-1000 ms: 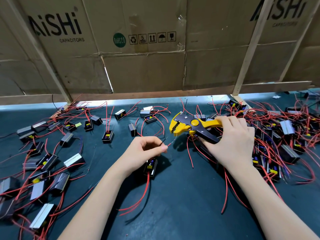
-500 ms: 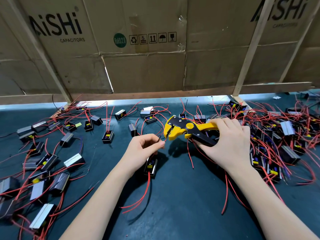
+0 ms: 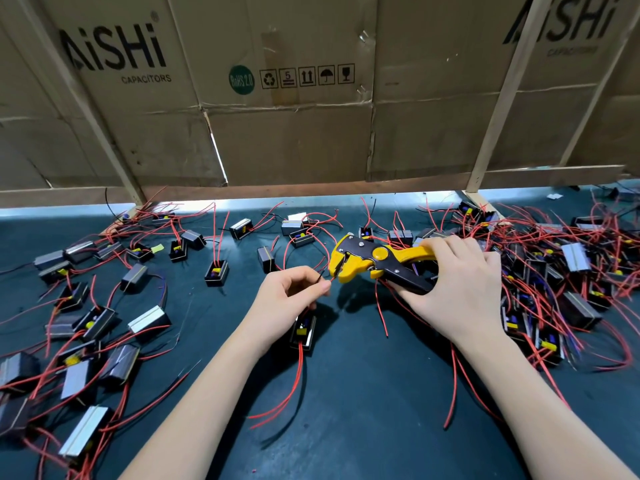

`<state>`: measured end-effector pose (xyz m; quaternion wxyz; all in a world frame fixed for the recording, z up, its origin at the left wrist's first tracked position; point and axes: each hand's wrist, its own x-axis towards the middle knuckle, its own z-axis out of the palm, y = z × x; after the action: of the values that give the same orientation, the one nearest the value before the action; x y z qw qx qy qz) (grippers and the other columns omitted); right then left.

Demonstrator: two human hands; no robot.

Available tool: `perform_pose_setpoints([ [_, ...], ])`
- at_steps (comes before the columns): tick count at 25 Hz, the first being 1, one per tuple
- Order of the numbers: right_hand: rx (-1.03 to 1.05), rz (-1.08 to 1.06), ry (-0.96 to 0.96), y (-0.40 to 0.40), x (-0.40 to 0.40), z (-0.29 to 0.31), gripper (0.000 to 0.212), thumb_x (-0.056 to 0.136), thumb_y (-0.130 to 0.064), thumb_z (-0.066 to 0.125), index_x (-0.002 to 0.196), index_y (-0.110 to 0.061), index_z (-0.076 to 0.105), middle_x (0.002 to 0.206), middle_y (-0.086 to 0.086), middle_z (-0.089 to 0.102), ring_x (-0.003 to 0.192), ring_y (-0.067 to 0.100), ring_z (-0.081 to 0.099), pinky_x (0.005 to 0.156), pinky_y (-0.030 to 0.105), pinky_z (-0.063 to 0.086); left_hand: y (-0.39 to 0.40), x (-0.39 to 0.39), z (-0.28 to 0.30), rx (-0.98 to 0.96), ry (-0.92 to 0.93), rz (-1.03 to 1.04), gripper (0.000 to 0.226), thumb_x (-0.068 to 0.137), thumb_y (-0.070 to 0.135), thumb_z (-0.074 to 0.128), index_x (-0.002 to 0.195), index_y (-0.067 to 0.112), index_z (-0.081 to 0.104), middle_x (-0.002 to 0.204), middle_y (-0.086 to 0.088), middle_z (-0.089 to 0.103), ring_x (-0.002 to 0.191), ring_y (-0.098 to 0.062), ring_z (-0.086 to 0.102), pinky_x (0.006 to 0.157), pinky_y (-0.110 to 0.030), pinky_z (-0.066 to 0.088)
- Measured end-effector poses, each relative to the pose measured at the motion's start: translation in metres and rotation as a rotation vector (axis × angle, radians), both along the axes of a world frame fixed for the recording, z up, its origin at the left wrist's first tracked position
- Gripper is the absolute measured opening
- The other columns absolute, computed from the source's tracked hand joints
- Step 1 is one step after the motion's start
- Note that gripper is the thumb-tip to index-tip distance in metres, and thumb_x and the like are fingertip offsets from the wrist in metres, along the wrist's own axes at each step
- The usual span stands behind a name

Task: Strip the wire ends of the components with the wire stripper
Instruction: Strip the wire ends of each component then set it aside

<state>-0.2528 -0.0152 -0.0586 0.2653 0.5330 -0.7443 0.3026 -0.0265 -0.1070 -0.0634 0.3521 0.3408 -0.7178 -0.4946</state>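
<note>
My right hand [image 3: 460, 282] grips the handles of a yellow and black wire stripper [image 3: 374, 261], jaws pointing left. My left hand [image 3: 291, 299] pinches thin wire ends between thumb and forefinger, and their tips reach into the stripper's jaws. Those wires belong to a small black component [image 3: 304, 332] with a yellow part inside, lying on the dark green mat under my left hand. Its other red wires [image 3: 294, 386] trail toward me.
Several black components with red wires lie spread at the left [image 3: 86, 327], and a dense tangled heap [image 3: 561, 282] fills the right. A cardboard wall [image 3: 284, 133] with wooden struts closes the back. Bare dark mat [image 3: 363, 410] shows between my forearms.
The stripper has moved left and slightly down toward my left hand, and the pinched wire ends now sit at its jaws. My left hand rose a little.
</note>
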Motion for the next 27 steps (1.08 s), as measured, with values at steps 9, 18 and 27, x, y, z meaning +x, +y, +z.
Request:
perform_pose_setpoints([
  [9,-0.043,0.02,0.056,0.0007,0.0024,0.0034,0.053,0.067,-0.067,0.06,0.086,-0.018,0.067,0.08,-0.002,0.067,0.079,0.027,0.06,0.074,0.037,0.028,-0.0005,0.0002,0.0009,-0.008,-0.016,0.002,0.021,0.092,0.014,0.066,0.071,0.016,0.067,0.063,0.01,0.061,0.059,-0.008,0.053,0.06,-0.015,0.044],
  [18,-0.134,0.043,0.057,0.0042,0.0054,0.0068,0.037,0.065,-0.052,0.061,0.074,-0.015,0.06,0.069,0.0,0.059,0.069,0.029,0.058,0.069,0.037,0.029,-0.0004,0.0014,0.0046,-0.025,0.009,-0.01,0.022,0.092,0.01,0.065,0.07,0.015,0.066,0.061,0.007,0.058,0.057,-0.008,0.049,0.056,-0.014,0.04],
  [27,-0.035,-0.06,-0.004,0.0024,-0.0015,0.0009,0.055,0.06,-0.048,0.076,0.101,-0.013,0.067,0.093,0.006,0.063,0.09,0.033,0.053,0.076,0.041,0.034,0.0002,0.0017,0.0037,-0.046,0.005,-0.034,0.019,0.091,0.012,0.067,0.072,0.009,0.066,0.062,0.005,0.056,0.058,-0.008,0.048,0.058,-0.013,0.04],
])
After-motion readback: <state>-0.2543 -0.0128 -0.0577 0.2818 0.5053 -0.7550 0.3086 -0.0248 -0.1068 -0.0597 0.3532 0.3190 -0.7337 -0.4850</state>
